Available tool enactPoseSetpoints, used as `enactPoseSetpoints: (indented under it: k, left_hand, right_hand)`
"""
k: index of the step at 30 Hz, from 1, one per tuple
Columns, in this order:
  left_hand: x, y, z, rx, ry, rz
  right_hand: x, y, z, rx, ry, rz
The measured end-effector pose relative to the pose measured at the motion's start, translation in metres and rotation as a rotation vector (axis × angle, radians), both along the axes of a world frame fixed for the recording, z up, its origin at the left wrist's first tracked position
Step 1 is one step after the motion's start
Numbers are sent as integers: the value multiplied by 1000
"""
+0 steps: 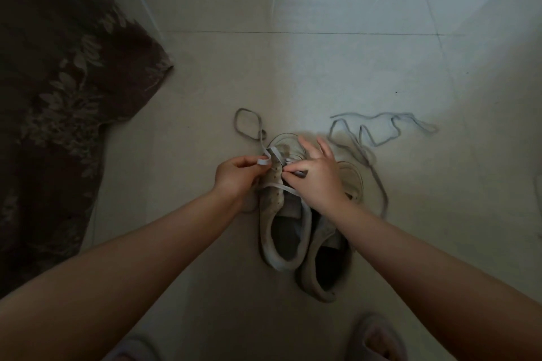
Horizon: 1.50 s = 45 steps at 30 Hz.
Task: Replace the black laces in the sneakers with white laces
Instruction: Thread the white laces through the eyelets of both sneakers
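Observation:
Two pale sneakers lie side by side on the floor, toes pointing away from me. My left hand (237, 176) pinches a white lace (265, 159) above the left sneaker (281, 228); that lace runs across its eyelets and trails off in a loop on the floor at the upper left. Over the same shoe's eyelets, my right hand (316, 173) pinches the lace's other end between thumb and forefinger, the remaining fingers spread. The right sneaker (322, 267) is partly hidden under my right wrist. A second loose lace (378, 138), greyish in this dim light, lies tangled to the right.
A dark floral cloth (58, 114) covers the floor at the left. The sneakers sit on pale floor tiles (322, 67). My two feet in slippers (378, 340) show at the bottom edge.

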State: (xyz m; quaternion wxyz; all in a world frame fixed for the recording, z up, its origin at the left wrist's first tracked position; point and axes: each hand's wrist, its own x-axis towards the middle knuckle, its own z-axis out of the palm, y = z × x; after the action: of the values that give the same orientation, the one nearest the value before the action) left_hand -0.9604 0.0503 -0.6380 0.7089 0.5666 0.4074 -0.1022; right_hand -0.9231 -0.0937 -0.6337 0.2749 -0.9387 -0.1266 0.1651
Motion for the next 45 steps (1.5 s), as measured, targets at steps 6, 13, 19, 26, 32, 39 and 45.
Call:
enactPoseSetpoints:
  k: [6, 13, 19, 26, 32, 39, 45]
  left_hand:
    - [-1, 0, -2, 65, -62, -4]
    - [-3, 0, -7, 186, -117, -66]
    - [4, 3, -13, -148, 55, -25]
    - [-1, -4, -12, 171, -80, -14]
    - [-6, -9, -6, 439, -146, -192]
    - [-3, -9, -7, 206, -81, -103]
    - [-4, -11, -7, 353, -140, -270]
  right_hand:
    - [0, 0, -2, 56, 10, -11]
    - [0, 0, -4, 64, 38, -23]
    - [-3, 1, -10, 90, 73, -25]
    - [-2, 2, -11, 94, 67, -39]
    - [-3, 3, -10, 84, 85, -27]
    - [-1, 8, -9, 73, 84, -64]
    - [-1, 7, -9, 144, 47, -100]
